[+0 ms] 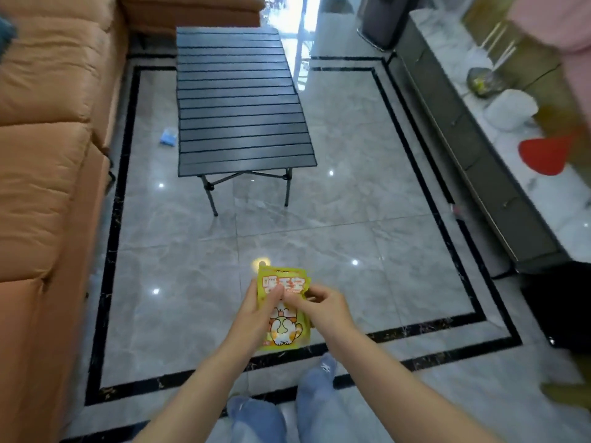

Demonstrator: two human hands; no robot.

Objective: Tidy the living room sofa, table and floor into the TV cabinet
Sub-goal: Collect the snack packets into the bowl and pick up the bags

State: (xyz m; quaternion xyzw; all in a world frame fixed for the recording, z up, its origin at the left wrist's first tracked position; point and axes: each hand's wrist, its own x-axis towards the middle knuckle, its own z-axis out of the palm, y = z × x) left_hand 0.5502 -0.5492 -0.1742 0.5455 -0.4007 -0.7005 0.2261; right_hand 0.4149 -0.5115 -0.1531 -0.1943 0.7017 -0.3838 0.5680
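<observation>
Both hands pinch a yellow snack packet [283, 310] in front of the person: left hand [256, 311] on its left edge, right hand [315, 303] at its upper right. Carrying it flat to the TV cabinet [473, 148] on the right looks sensible. A blue item [168, 136] lies on the floor [351, 203] beside the bench [240, 100].

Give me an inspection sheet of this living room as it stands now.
Surface: black slatted table, nothing seen on it.
Job's things: yellow cat-print packet held in both hands; blue item on floor beside the table.
Clutter: red object, white container on the TV cabinet.
Grippers: left hand and right hand grip the packet.
Cables: dark cord above the cabinet top.
Surroundings: orange sofa on the left.
</observation>
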